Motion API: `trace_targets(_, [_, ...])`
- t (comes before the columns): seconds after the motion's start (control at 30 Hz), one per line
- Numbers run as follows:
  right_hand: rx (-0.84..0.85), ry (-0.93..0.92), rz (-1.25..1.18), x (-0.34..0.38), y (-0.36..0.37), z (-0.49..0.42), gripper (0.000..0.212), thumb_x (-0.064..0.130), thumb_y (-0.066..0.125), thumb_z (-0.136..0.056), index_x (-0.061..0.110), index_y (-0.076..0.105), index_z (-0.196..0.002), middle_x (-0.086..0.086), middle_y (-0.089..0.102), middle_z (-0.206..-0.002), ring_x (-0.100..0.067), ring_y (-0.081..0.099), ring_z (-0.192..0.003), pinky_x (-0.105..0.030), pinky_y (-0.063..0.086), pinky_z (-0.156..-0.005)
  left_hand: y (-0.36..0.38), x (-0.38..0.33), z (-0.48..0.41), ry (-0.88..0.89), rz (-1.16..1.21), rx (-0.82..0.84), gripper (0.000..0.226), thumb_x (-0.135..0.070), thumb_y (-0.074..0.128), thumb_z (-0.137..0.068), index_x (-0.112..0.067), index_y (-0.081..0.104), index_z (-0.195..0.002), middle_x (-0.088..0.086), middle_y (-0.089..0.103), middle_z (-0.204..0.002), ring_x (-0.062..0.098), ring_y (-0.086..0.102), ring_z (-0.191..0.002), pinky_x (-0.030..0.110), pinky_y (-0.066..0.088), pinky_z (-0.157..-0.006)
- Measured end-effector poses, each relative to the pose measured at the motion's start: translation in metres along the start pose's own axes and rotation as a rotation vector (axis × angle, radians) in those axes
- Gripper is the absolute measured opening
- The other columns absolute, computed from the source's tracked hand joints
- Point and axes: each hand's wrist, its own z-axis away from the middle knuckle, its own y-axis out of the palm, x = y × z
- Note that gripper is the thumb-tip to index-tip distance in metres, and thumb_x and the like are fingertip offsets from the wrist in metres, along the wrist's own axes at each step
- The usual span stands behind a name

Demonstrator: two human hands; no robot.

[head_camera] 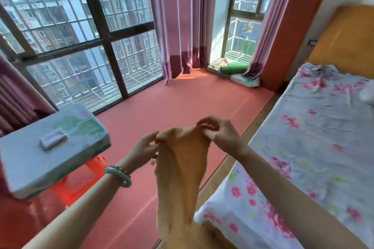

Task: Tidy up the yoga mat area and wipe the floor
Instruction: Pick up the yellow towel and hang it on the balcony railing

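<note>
While slack below, orange cloth (180, 168) pinched at top; left hand (144, 148), right hand (220, 133), both grips closed

You're in a home bedroom: a bed (315, 147) under a floral sheet, pink curtains (178, 20) at tall barred windows (66, 32), red floor mats (162, 111).

Both hands pinch cloth (182, 159) — red floor (162, 103)
</note>
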Motion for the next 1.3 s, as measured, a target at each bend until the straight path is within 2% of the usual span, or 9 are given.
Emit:
trace_targets(0.17, [0.087, 0.085, 0.072, -0.007, 0.053, -0.081, 0.052, 0.007, 0.068, -0.076, 0.019, 0.051, -0.124, -0.007, 0.057, -0.111, -0.022, 0.060, -0.098, -0.029, 0.053, -0.080, -0.065, -0.024, -0.058, 0.197, -0.014, -0.140, 0.018, -0.036, 0.056, -0.071, -0.020, 0.053, -0.078, -0.006, 0.051, -0.070, 0.001, 0.048, -0.063, 0.021, 0.042, -0.058])
trace_targets(0.33, [0.174, 0.186, -0.055, -0.013, 0.086, -0.146, 0.061, 0.004, 0.074, -0.077, 0.015, 0.046, -0.130, -0.014, 0.051, -0.116, -0.024, 0.056, -0.096, -0.042, 0.055, -0.077, -0.128, -0.027, -0.116, 0.308, -0.181, -0.212, 0.009, -0.033, 0.055, -0.074, -0.028, 0.049, -0.071, -0.019, 0.052, -0.065, 0.002, 0.046, -0.065, 0.023, 0.039, -0.065])
trace_targets(0.47, [0.299, 0.180, -0.040, -0.008, 0.109, -0.218, 0.077, 0.016, 0.079, -0.074, 0.020, 0.038, -0.138, -0.009, 0.045, -0.124, -0.026, 0.049, -0.113, -0.038, 0.054, -0.079, -0.166, -0.020, -0.156, 0.342, -0.272, -0.213, 0.011, -0.037, 0.052, -0.074, -0.028, 0.047, -0.072, -0.014, 0.045, -0.065, 0.002, 0.043, -0.062, 0.015, 0.036, -0.061])
trace_targets(0.63, [0.571, 0.157, -0.016, -0.011, 0.138, -0.326, 0.072, 0.019, 0.081, -0.071, 0.027, 0.043, -0.131, -0.007, 0.043, -0.132, -0.024, 0.046, -0.118, -0.034, 0.053, -0.084, -0.216, 0.006, -0.214, 0.326, -0.370, -0.256, 0.033, -0.032, 0.052, -0.077, 0.001, 0.055, -0.080, 0.001, 0.051, -0.072, 0.005, 0.044, -0.067, 0.012, 0.036, -0.064])
trace_targets(0.77, [0.733, 0.102, 0.046, -0.010, 0.157, -0.412, 0.064, 0.018, 0.079, -0.068, 0.013, 0.053, -0.126, -0.004, 0.051, -0.127, -0.022, 0.047, -0.121, -0.020, 0.053, -0.079, -0.256, 0.022, -0.266, 0.282, -0.405, -0.279, 0.030, -0.026, 0.054, -0.077, 0.004, 0.056, -0.084, 0.006, 0.053, -0.073, 0.007, 0.046, -0.069, 0.014, 0.038, -0.064])
trace_targets(0.9, [0.809, 0.069, 0.037, -0.004, 0.173, -0.491, 0.031, 0.010, 0.071, -0.067, 0.003, 0.058, -0.094, -0.008, 0.059, -0.090, -0.017, 0.059, -0.086, -0.029, 0.047, -0.068, -0.295, 0.035, -0.320, 0.264, -0.478, -0.299, 0.014, -0.027, 0.052, -0.075, -0.016, 0.057, -0.084, -0.011, 0.053, -0.073, 0.006, 0.049, -0.069, 0.010, 0.037, -0.063])
trace_targets(1.03, [0.874, 0.063, 0.043, 0.000, 0.196, -0.554, 0.016, 0.006, 0.065, -0.069, 0.006, 0.053, -0.081, -0.008, 0.053, -0.067, -0.016, 0.051, -0.056, -0.026, 0.042, -0.050, -0.329, 0.053, -0.363, 0.229, -0.520, -0.314, 0.004, -0.008, 0.059, -0.078, -0.010, 0.055, -0.080, -0.017, 0.047, -0.068, -0.006, 0.046, -0.064, 0.010, 0.035, -0.061])
trace_targets(1.2, [0.931, 0.002, 0.255, 0.001, 0.230, -0.626, 0.011, -0.010, 0.055, -0.082, -0.008, 0.062, -0.092, -0.009, 0.056, -0.069, -0.007, 0.054, -0.051, -0.020, 0.047, -0.052, -0.394, 0.088, -0.405, 0.096, -0.442, -0.364, 0.019, -0.016, 0.060, -0.078, -0.021, 0.044, -0.070, -0.007, 0.046, -0.064, 0.005, 0.041, -0.062, 0.027, 0.041, -0.061])
trace_targets(1.3, [0.810, -0.016, 0.267, 0.006, 0.254, -0.676, 0.014, -0.005, 0.057, -0.082, 0.005, 0.065, -0.076, -0.004, 0.059, -0.065, -0.007, 0.055, -0.054, -0.025, 0.047, -0.057, -0.440, 0.109, -0.434, 0.034, -0.481, -0.317, 0.022, -0.024, 0.065, -0.081, -0.027, 0.046, -0.069, -0.013, 0.048, -0.063, 0.001, 0.043, -0.062, 0.026, 0.041, -0.065])
